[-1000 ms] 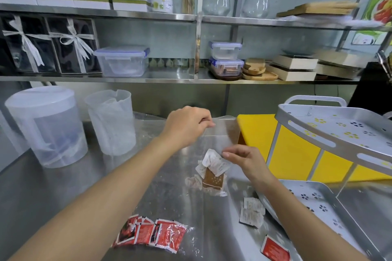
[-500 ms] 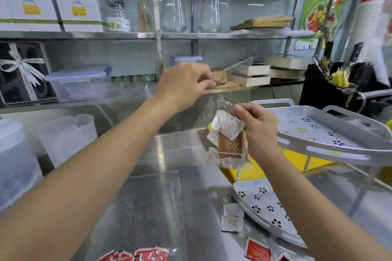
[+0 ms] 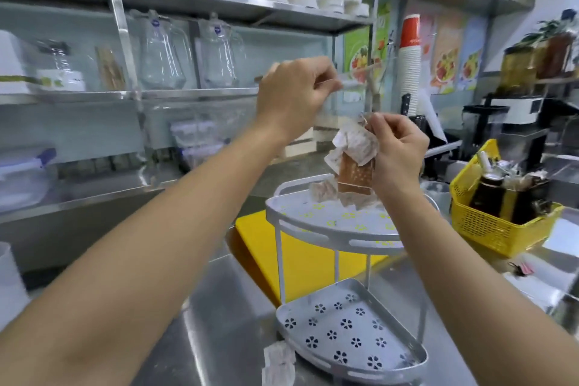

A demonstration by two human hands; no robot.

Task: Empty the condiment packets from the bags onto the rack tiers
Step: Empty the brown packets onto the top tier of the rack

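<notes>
Both hands have risen and swung to the right since half a second ago, so the clear plastic bag of white and brown condiment packets point(image 3: 352, 163) now hangs over the top tier of the white two-tier corner rack with flower-shaped holes point(image 3: 335, 222) instead of beside it.

The left hand point(image 3: 293, 97) is closed in a pinch, thumb and forefinger nipped on the bag's upper edge, which stretches off to the right of its fingertips. The right hand point(image 3: 398, 153) is curled, its fingers point(image 3: 380, 128) gripping the bag's other side at the top, with the packets bunched just left of and below those fingers. The lowest packets sit at or just above the tier's surface; whether they touch it cannot be told.

Below both hands, the rack's lower tier point(image 3: 351, 332) lies bare on the stainless steel counter point(image 3: 219, 307). A few loose white packets point(image 3: 279, 360) lie on the counter just left of that tier. A yellow perforated plastic basket point(image 3: 498, 229) stands well to the right of the right hand.
</notes>
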